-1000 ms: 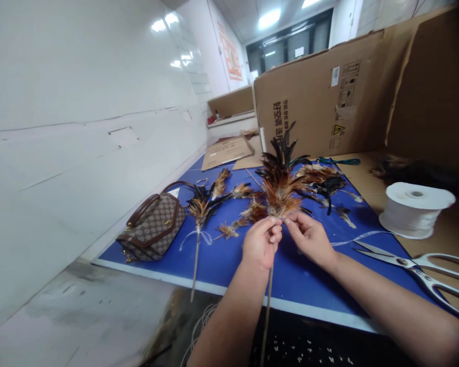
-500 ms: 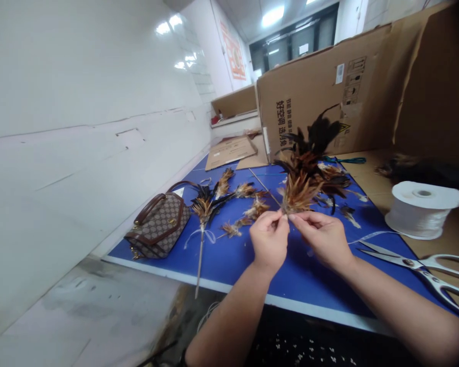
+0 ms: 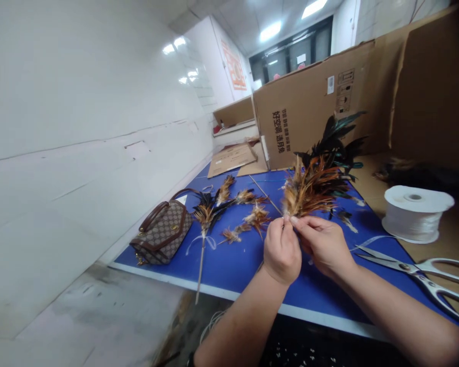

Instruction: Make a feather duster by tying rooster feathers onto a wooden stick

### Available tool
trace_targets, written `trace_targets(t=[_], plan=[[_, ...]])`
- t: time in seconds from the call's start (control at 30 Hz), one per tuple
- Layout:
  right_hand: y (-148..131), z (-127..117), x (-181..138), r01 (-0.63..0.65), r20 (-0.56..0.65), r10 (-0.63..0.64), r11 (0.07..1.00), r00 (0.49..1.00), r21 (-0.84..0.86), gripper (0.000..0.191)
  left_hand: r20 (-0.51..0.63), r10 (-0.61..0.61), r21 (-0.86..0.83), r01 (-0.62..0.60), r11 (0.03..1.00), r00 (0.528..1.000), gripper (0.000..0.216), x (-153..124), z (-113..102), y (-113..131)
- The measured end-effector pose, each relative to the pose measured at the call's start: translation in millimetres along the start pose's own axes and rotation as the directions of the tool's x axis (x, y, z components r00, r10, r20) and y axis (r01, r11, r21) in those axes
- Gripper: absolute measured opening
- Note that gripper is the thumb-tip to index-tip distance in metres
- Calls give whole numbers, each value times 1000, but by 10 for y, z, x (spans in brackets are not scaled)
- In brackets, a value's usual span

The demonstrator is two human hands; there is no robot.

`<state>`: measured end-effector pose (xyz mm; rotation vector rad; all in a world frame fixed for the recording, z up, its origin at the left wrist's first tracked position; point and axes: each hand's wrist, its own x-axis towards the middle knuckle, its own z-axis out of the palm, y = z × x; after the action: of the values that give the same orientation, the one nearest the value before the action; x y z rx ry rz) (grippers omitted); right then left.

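A bundle of feathers point(image 3: 313, 186), brown-orange low down and glossy dark green at the top, rises tilted to the right above the blue table. Around its base my left hand point(image 3: 283, 250) is closed. The thumb and finger of my right hand point(image 3: 325, 242) pinch at the same base, touching the left fingertips. A clear ribbon point(image 3: 373, 239) runs from the spool toward my right hand; its end is hidden behind the hand. Just behind my left hand lies a thin stick point(image 3: 265, 193). Loose feather tufts point(image 3: 257, 216) are scattered to the left.
A feather duster on a stick point(image 3: 201, 255), tied with ribbon, lies left beside a brown patterned handbag point(image 3: 164, 234). To the right are scissors point(image 3: 407, 267) with open blades and a white spool point(image 3: 413, 219). A large cardboard box point(image 3: 302, 102) stands behind.
The feather bundle has turned and leans further right, showing more of its orange and green feathers. My left hand has shifted slightly right, its fingers curled round the base. The view has moved a little.
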<state>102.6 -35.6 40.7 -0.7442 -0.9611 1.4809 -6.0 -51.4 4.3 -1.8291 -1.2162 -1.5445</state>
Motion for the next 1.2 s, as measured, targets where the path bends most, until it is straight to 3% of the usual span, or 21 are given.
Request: trace_targets(t=[0.1, 0.3, 0.43, 0.53, 0.6, 0.63, 0.73, 0.83, 0.9, 0.97, 1.07, 1.2], plan=[[-13, -28, 11, -60, -25, 61, 997, 998, 57, 40, -2, 121, 118, -120, 986, 993, 41, -33, 36, 20], [24, -119, 51, -64, -29, 64, 998, 998, 8, 42, 54, 84, 65, -87, 994, 995, 47, -57, -20, 93], [108, -153, 77, -57, -17, 56, 998, 998, -29, 42, 121, -35, -63, 43, 997, 992, 41, -1, -156, 139], [151, -153, 74, -64, -1, 64, 997, 998, -40, 41, 215, -218, -225, 265, 937, 952, 33, 63, -280, 159], [163, -142, 59, -73, 16, 74, 996, 997, -42, 41, 296, -408, -327, 493, 806, 864, 28, 97, -342, 152], [167, -135, 50, -77, 23, 78, 996, 997, -45, 42, 348, -509, -372, 615, 696, 787, 27, 111, -365, 140], [181, -124, 30, -88, 49, 90, 994, 995, -59, 42, 529, -695, -456, 854, 250, 487, 33, 150, -411, 66], [201, -135, 25, -91, 98, 98, 993, 990, -79, 40, 787, -564, -388, 911, -138, 250, 45, 197, -459, -38], [207, -146, 22, -90, 134, 102, 992, 986, -88, 37, 921, -363, -265, 911, -317, 141, 52, 226, -492, -96], [196, -152, 15, -101, 168, 113, 992, 979, -80, 35, 976, -201, -169, 882, -439, 87, 55, 243, -515, -134], [156, -149, 2, -140, 209, 148, 989, 967, -52, 33, 993, -100, -107, 823, -557, 62, 48, 241, -526, -160], [115, -156, 4, -171, 249, 178, 984, 952, -48, 32, 994, -75, -111, 817, -565, 83, 42, 228, -546, -188]])
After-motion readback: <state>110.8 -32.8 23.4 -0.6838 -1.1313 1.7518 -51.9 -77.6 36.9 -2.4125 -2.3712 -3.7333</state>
